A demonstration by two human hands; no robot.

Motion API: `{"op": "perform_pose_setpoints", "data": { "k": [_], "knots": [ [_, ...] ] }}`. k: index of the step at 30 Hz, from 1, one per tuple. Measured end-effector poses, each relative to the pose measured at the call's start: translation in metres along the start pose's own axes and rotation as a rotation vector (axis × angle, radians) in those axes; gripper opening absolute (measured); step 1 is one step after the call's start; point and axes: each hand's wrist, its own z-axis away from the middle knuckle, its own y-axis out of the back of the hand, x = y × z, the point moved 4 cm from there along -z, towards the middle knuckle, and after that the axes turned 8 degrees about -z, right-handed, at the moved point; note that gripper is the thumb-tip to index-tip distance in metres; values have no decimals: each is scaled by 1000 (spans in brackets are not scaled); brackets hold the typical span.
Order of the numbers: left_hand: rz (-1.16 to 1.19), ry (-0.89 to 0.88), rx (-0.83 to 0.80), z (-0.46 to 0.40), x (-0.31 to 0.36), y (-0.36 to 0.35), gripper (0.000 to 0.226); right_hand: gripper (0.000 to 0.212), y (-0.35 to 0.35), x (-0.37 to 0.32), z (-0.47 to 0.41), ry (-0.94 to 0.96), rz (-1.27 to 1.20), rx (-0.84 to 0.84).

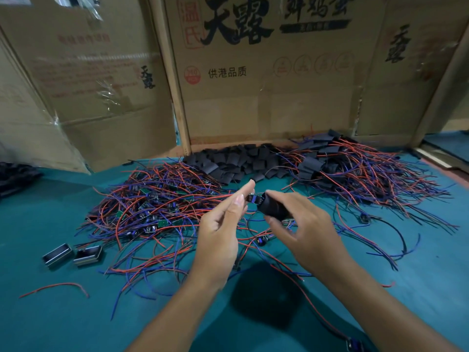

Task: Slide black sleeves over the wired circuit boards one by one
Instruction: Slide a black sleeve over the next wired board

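Observation:
My left hand (223, 224) pinches a small wired circuit board (254, 198) between thumb and fingertips above the green table. My right hand (304, 224) grips a black sleeve (272, 208), whose open end meets the board's right end. Behind the hands lies a pile of loose black sleeves (241, 161). A tangle of bare boards with red and blue wires (152, 209) spreads to the left. To the right is a heap of sleeved boards (355, 168) with wires trailing out.
Cardboard boxes (266, 85) wall off the back of the green table (63, 313). Two small metal-edged black parts (72, 255) lie at the front left. A loose red wire (55, 288) lies near them. A dark bundle (15, 176) sits at the far left edge.

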Motion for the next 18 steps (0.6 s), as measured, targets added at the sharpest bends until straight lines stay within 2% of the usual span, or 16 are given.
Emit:
{"op": "perform_pose_setpoints", "data": {
  "k": [8, 15, 18],
  "knots": [
    [-280, -25, -59, 5, 4, -4, 41, 39, 0, -6, 1, 61, 55, 44],
    [-314, -13, -138, 7, 3, -13, 48, 43, -2, -4, 1, 126, 117, 75],
    [-371, -4, -105, 11, 0, -17, 52, 43, -5, -1, 1, 128, 135, 81]
  ]
}}
